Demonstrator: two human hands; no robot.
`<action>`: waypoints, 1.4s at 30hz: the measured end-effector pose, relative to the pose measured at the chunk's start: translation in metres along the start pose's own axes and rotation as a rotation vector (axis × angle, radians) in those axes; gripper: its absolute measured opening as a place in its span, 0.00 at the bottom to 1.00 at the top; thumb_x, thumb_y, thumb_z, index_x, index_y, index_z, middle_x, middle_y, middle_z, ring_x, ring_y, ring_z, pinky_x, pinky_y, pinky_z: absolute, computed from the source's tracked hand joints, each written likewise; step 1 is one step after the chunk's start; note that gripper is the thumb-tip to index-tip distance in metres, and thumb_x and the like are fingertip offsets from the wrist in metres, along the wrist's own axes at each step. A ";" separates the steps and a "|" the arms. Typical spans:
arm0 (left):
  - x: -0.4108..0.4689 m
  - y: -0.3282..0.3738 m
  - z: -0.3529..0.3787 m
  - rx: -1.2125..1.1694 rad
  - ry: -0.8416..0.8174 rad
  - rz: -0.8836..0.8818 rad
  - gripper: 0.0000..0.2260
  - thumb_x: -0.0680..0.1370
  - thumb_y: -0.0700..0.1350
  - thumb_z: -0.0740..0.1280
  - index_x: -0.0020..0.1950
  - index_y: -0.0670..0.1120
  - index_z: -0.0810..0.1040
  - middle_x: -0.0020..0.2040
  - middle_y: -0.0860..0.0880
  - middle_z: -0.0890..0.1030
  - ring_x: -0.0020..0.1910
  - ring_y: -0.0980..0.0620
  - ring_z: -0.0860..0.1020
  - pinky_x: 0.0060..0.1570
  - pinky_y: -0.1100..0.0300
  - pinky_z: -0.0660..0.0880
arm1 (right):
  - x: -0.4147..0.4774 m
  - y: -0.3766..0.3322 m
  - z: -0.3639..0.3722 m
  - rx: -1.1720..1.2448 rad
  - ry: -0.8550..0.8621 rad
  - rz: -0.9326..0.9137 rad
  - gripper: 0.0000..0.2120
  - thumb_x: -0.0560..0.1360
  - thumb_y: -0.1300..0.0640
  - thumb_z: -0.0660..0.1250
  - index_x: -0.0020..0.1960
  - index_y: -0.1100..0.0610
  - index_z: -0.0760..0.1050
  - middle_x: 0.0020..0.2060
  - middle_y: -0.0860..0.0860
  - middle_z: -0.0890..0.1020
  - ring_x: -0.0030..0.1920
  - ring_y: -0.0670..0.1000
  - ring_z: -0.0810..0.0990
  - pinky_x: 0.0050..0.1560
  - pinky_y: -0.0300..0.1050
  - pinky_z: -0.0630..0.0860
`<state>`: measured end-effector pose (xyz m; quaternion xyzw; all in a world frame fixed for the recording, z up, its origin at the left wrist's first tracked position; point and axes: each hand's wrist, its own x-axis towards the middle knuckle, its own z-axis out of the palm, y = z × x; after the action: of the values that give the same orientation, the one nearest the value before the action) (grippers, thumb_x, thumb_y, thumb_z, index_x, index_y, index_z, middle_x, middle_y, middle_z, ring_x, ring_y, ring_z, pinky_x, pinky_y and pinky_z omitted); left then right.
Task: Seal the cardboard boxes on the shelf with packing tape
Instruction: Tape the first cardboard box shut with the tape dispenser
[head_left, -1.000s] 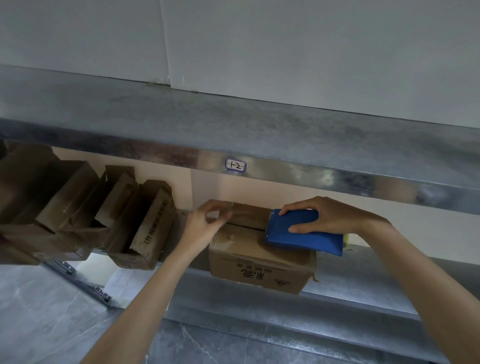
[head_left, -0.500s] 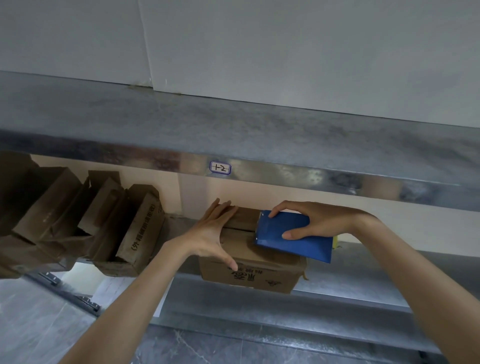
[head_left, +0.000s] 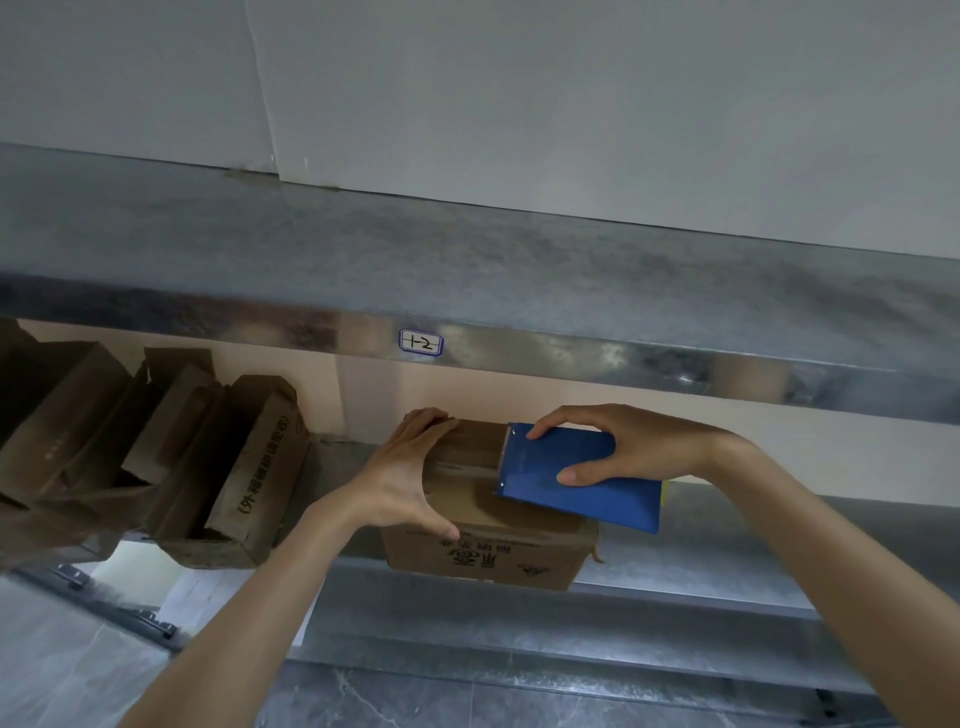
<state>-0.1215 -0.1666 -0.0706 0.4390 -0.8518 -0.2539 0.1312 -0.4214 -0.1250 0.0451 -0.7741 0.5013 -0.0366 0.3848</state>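
1. Currently the cardboard box (head_left: 488, 525) sits on the lower metal shelf (head_left: 727, 551) at its near edge, the printed front face toward the camera and the top flaps folded shut.
2. Left hand (head_left: 410, 480) — spread wide and pressed flat over the left end of the box top; fingers reach the far left corner, thumb hooks the near left edge. It grips nothing; it pins the box and flaps down.
3. Right hand (head_left: 618, 452) — closed around the blue tape dispenser (head_left: 571, 483), fingers over the far side, thumb on the upper face. The dispenser's left end rests on the box top at about mid-width.
4. Key relation: a glossy band of tape (head_left: 462, 465) lies on the box top between the left hand and the dispenser's left end. The seam's long axis runs left–right, and the untaped part appears to lie to the right, under the dispenser and toward the right hand.
5. Judgement: the coming stroke is a pull rightward along that axis to the right edge of the box. The right hand is the nearer one for it; the left serves as anchor against sliding.
6. Several other boxes (head_left: 244, 467), flaps open, lean together at far left on the same shelf, well apart from both hands.
7. A label (head_left: 421, 343) is fixed to the upper shelf's front lip.
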 end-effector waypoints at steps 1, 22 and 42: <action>0.000 0.000 0.001 -0.010 0.004 0.005 0.57 0.56 0.63 0.81 0.78 0.53 0.55 0.73 0.58 0.55 0.72 0.58 0.56 0.71 0.60 0.60 | -0.001 0.000 -0.001 0.010 0.002 0.000 0.19 0.74 0.39 0.70 0.63 0.30 0.70 0.60 0.28 0.72 0.58 0.35 0.73 0.57 0.40 0.75; -0.004 0.012 -0.006 -0.039 -0.057 -0.048 0.56 0.59 0.54 0.84 0.79 0.55 0.55 0.76 0.57 0.52 0.75 0.58 0.51 0.73 0.61 0.53 | -0.032 0.055 -0.026 0.171 -0.038 -0.010 0.23 0.72 0.44 0.73 0.65 0.35 0.73 0.60 0.34 0.77 0.58 0.41 0.79 0.53 0.37 0.77; -0.002 0.012 -0.008 -0.006 -0.109 -0.084 0.58 0.57 0.55 0.84 0.78 0.60 0.52 0.76 0.59 0.49 0.77 0.57 0.49 0.75 0.55 0.54 | -0.083 0.118 -0.046 0.221 -0.020 0.060 0.23 0.70 0.46 0.74 0.62 0.31 0.75 0.62 0.28 0.74 0.60 0.35 0.76 0.54 0.30 0.74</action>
<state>-0.1247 -0.1616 -0.0571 0.4595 -0.8377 -0.2854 0.0754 -0.5711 -0.1076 0.0308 -0.7119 0.5134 -0.0724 0.4737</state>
